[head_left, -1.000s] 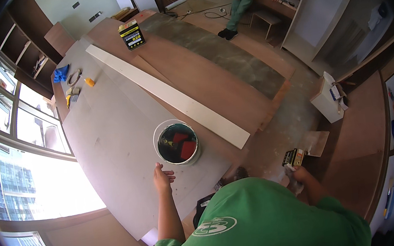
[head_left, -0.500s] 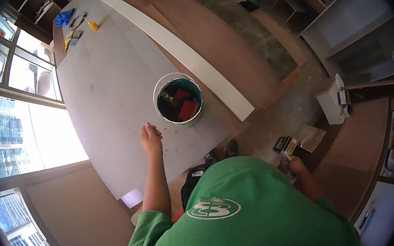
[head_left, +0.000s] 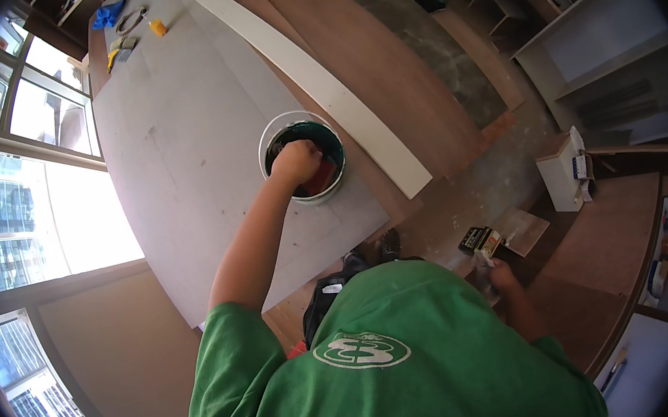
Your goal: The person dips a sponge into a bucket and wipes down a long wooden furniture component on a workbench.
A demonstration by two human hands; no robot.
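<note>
Left hand (head_left: pixel 297 161) in bucket (head_left: pixel 330 136), grasp unclear

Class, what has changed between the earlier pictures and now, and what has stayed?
The left hand moved forward and right from beside the bucket into its mouth; its grip is hidden. The bucket stayed beside the white board; the right hand stayed out at the right.
</note>
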